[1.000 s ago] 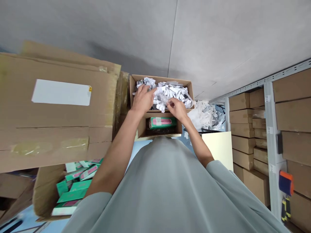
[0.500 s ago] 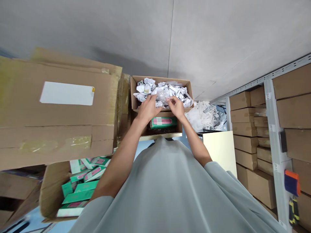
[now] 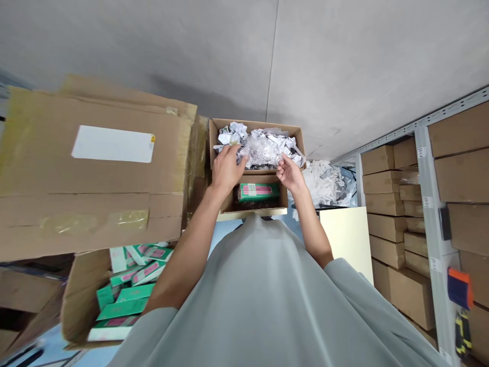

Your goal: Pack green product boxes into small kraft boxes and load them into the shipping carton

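Crumpled clear plastic wrap (image 3: 263, 151) lies spread over crumpled white paper (image 3: 234, 133) in a cardboard box (image 3: 256, 124) against the wall. At its left end is my left hand (image 3: 226, 169), over the near rim of the box, with thumb and fingers apart. My right hand (image 3: 290, 173) pinches the right edge of the wrap, its fingers curled. Just below both hands, a nearer open cardboard box (image 3: 229, 205) holds a green and pink packet (image 3: 256, 191) with a white band.
A large carton (image 3: 95, 204) with a white label stands to the left. Below it, another carton (image 3: 74, 300) holds several green boxes (image 3: 128, 308). White scrap material (image 3: 324, 181) is heaped on the right, before metal shelving (image 3: 424, 168) full of cartons.
My hands have moved apart, the right one outward to the right. The clear wrap between them now looks wider and covers more of the paper.
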A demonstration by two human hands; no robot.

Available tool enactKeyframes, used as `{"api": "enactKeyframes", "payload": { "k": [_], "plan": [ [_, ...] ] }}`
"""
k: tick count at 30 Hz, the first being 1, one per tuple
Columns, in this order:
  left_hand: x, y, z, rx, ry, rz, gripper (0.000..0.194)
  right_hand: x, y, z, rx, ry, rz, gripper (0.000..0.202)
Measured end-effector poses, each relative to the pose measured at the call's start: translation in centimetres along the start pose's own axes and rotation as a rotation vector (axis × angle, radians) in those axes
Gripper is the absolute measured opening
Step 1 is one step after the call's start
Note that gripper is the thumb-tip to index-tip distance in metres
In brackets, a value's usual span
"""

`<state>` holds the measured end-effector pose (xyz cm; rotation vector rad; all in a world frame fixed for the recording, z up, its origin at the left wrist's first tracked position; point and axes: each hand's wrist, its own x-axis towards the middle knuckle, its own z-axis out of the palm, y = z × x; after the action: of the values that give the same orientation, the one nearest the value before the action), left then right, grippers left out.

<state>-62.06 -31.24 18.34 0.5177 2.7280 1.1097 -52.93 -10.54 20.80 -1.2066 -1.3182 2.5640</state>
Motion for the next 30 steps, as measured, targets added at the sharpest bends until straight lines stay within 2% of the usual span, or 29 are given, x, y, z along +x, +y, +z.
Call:
{"api": "enactKeyframes", "payload": {
  "k": [3, 6, 8, 11, 14, 16, 18, 21, 23, 24, 26, 28, 30],
  "plan": [
    [-1.4, 1.6, -0.4, -0.264, 0.031, -0.038, 0.054, -1.8, 0.0, -0.7, 0.003, -0.073, 0.022, 0.035],
    [-3.1, 3.0, -0.3, -0.670, -0.103, -0.130, 0.068, -3.9, 1.0, -1.3, -0.032, -0.132, 0.055, 0.041],
    [-4.4, 3.2, -0.2, -0.852, -0.172, -0.192, 0.070, -5.1, 1.8, -1.8, -0.070, -0.148, 0.032, 0.041],
    [-6.5, 2.3, -0.3, -0.929, -0.212, -0.281, 0.070, -6.6, 2.7, -2.9, -0.177, -0.136, -0.077, 0.040],
    [-8.5, 0.7, -0.7, -0.930, -0.119, -0.383, 0.065, -7.7, 3.6, -3.9, -0.299, -0.098, -0.198, 0.041],
    [-9.6, -0.6, -0.8, -0.908, -0.023, -0.444, 0.058, -8.1, 4.5, -4.5, -0.351, -0.047, -0.277, 0.041],
    [-10.4, -1.7, -0.8, -0.860, 0.021, -0.476, 0.051, -8.1, 5.6, -5.0, -0.399, 0.009, -0.319, 0.040],
    [-10.9, -2.8, -0.5, -0.744, -0.030, -0.511, 0.043, -7.6, 7.1, -5.6, -0.525, 0.080, -0.317, 0.031],
    [-10.9, -3.2, -0.5, -0.622, -0.092, -0.539, 0.045, -7.2, 7.5, -5.9, -0.724, 0.106, -0.338, 0.021],
    [-10.8, -3.3, -0.5, -0.532, -0.124, -0.538, 0.052, -7.0, 7.5, -6.0, -0.870, 0.108, -0.362, 0.022],
    [-10.4, -3.4, -0.6, -0.290, -0.193, -0.476, 0.059, -6.7, 7.3, -6.0, -1.212, 0.093, -0.427, 0.033],
    [-10.1, -3.3, -0.6, -0.033, -0.268, -0.358, 0.047, -6.3, 7.2, -5.8, -1.519, 0.068, -0.475, 0.031],
    [-9.9, -3.1, -0.6, 0.151, -0.312, -0.245, 0.034, -6.0, 7.2, -5.3, -1.712, 0.043, -0.488, 0.028]
  ]
}}
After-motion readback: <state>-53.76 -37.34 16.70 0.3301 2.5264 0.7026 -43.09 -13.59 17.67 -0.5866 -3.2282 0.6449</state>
